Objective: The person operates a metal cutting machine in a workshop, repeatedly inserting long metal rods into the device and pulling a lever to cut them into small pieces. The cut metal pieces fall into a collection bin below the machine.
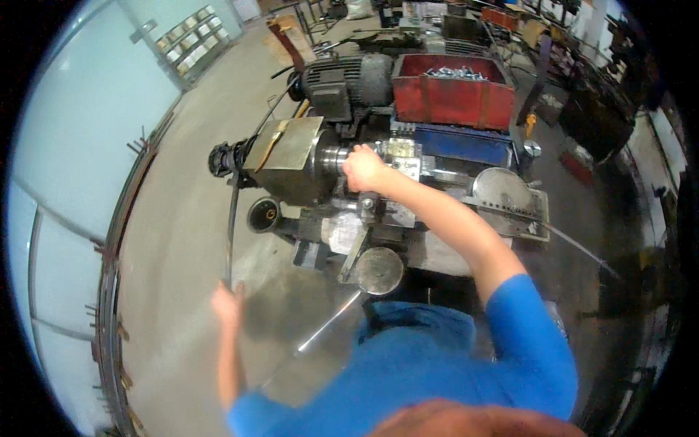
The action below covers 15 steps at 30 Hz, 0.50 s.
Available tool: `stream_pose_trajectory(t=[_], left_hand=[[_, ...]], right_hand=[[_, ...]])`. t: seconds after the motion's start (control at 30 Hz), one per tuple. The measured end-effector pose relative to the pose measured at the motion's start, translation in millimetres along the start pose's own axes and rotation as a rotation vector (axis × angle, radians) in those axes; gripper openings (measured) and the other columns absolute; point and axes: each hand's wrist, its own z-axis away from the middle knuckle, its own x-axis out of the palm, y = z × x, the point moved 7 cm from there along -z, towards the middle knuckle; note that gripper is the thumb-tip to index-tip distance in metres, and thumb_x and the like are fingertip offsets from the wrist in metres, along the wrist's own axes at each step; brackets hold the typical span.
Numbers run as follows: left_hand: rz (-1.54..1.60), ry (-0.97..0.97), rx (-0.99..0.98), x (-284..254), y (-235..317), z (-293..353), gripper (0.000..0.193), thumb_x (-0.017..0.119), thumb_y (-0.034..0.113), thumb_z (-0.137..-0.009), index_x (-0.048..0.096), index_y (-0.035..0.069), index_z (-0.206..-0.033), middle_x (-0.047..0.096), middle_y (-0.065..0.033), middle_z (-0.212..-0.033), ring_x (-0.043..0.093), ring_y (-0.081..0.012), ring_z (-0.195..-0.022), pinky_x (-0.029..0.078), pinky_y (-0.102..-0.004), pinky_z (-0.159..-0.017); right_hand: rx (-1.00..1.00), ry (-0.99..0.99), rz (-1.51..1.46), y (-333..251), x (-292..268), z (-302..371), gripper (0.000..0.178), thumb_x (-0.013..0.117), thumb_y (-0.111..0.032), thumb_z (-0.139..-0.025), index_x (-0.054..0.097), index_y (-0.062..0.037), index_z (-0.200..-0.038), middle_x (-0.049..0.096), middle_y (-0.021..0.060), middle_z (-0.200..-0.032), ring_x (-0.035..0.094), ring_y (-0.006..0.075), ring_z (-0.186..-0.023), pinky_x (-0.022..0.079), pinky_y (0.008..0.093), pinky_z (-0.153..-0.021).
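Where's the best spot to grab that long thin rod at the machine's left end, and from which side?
Likely the near end of the rod, where the left hand holds it, coming from the near side: it is slim and sticks out clear of the machine.

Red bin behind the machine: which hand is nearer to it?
Right. The right hand is at the machine, in front and left of the red bin; the left hand is farther off to the left, gripping a dark rod.

Bright left, dim right, blur (edges bowed)
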Motion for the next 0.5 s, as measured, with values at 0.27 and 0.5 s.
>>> stream_pose_trajectory(t=[0.27, 0.5], left_hand=[[0.557, -0.400, 0.042, 77.0, -29.2, -41.8, 0.014, 0.061, 0.008, -0.074, 0.056, -0.004, -0.077, 0.054, -0.0097, -0.056, 0.058, -0.0199, -0.047, 0.048, -0.0332, -0.044], [0.706, -0.461, 0.110, 99.2, -47.1, -57.5, 0.015, 0.058, 0.006, -0.075, 0.055, -0.007, -0.081, 0.055, -0.0094, -0.059, 0.058, -0.0194, -0.049, 0.049, -0.0303, -0.044]], right_hand=[[0.025, 0.213, 0.070, 31.9, -56.8, 37.4, 0.023, 0.056, -0.029, -0.058, 0.066, -0.0085, -0.064, 0.064, 0.0109, -0.073, 0.058, 0.0273, -0.078, 0.040, 0.0352, -0.077], [0.494, 0.571, -0.204, 171.6, -131.3, 95.0, 0.050, 0.059, -0.016, -0.058, 0.060, -0.0100, -0.107, 0.041, 0.0161, -0.129, 0.047, 0.0351, -0.108, 0.039, 0.0389, -0.093]])
